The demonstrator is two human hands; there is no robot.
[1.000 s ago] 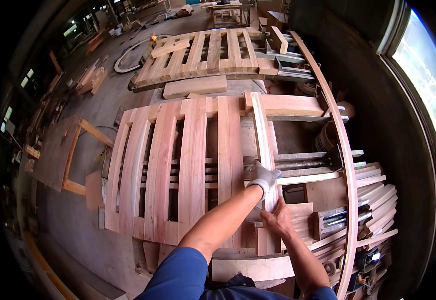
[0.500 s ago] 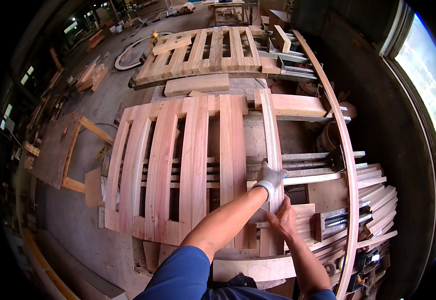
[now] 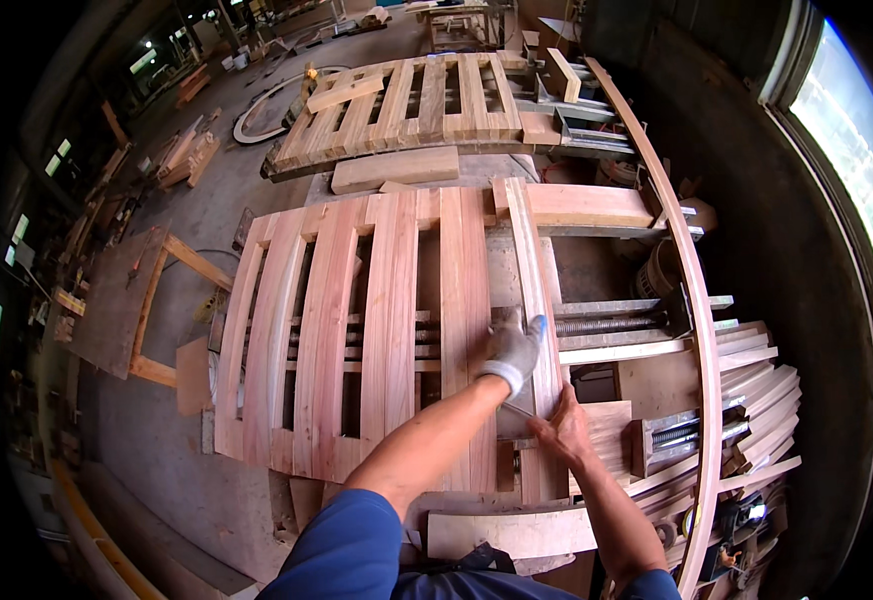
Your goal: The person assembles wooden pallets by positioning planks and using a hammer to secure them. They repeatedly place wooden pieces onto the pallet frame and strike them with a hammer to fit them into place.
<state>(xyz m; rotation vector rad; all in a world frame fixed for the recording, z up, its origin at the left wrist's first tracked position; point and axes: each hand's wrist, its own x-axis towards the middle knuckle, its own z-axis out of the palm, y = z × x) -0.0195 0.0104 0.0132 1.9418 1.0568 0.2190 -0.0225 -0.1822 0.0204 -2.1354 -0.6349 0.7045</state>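
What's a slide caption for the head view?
Gloved left hand and bare right hand press a narrow board beside a slatted wooden panel.

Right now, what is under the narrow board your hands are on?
The narrow board lies on a grey bench top beside the slatted pallet. The gloved left hand and bare right hand cover its near part.

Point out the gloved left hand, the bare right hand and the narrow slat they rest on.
left hand (image 3: 511, 352), head view, back of the white glove.
right hand (image 3: 563, 428), head view, its knuckles.
narrow slat (image 3: 526, 250), head view, its bare upper stretch.
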